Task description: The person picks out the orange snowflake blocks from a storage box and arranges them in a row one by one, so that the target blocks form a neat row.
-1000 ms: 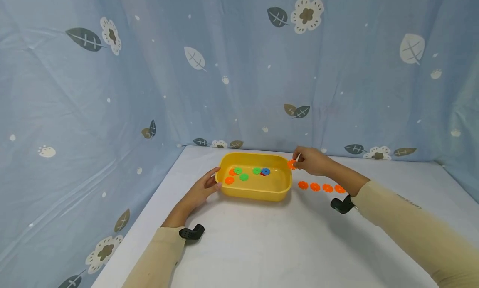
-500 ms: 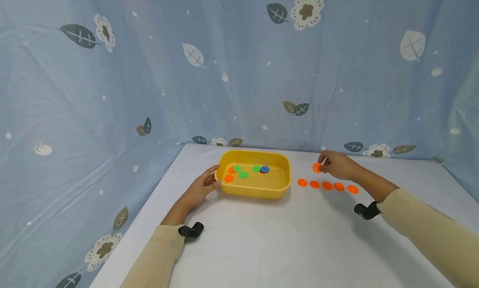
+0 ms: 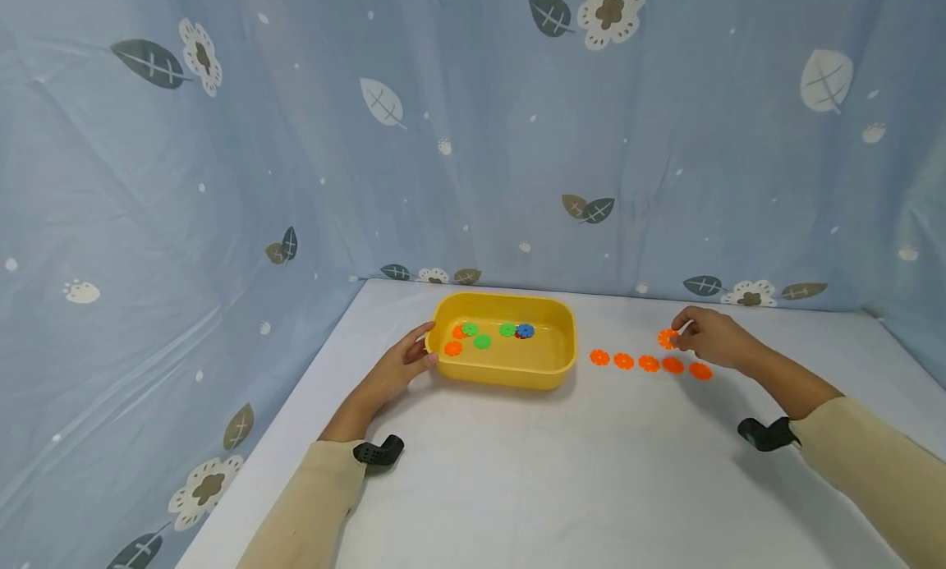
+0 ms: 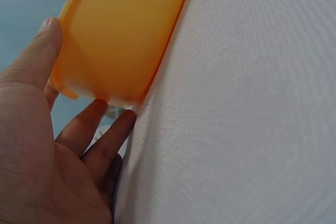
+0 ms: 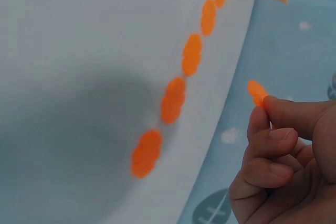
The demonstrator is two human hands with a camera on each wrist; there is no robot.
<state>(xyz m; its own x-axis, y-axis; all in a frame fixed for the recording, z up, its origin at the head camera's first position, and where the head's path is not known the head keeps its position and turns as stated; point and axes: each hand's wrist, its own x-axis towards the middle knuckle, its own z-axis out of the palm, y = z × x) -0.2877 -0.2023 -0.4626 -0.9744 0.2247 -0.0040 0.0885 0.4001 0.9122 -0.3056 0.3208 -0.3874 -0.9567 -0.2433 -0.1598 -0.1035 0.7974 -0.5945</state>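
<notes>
My right hand (image 3: 713, 337) pinches an orange snowflake disc (image 3: 668, 339) between thumb and index finger, above the table and behind a row of discs. In the right wrist view the held disc (image 5: 256, 93) stands on edge at the fingertips. Several orange discs (image 3: 649, 364) lie flat in that row, to the right of a yellow basin (image 3: 510, 378). At the basin's left end, my left hand (image 3: 392, 378) holds it, its thumb at the rim and its other fingers against the outer wall; part of the index finger is hidden in the left wrist view.
Inside the basin lie green discs (image 3: 482, 341), orange discs (image 3: 453, 349), a blue disc (image 3: 525, 330) and a partly hidden red one. A white cloth (image 3: 532, 470) covers the table. A blue patterned curtain (image 3: 473, 167) stands behind and at the sides.
My right hand has carried the pinched orange disc from the basin's right rim rightward, behind the row's right part. The left hand has stayed at the basin.
</notes>
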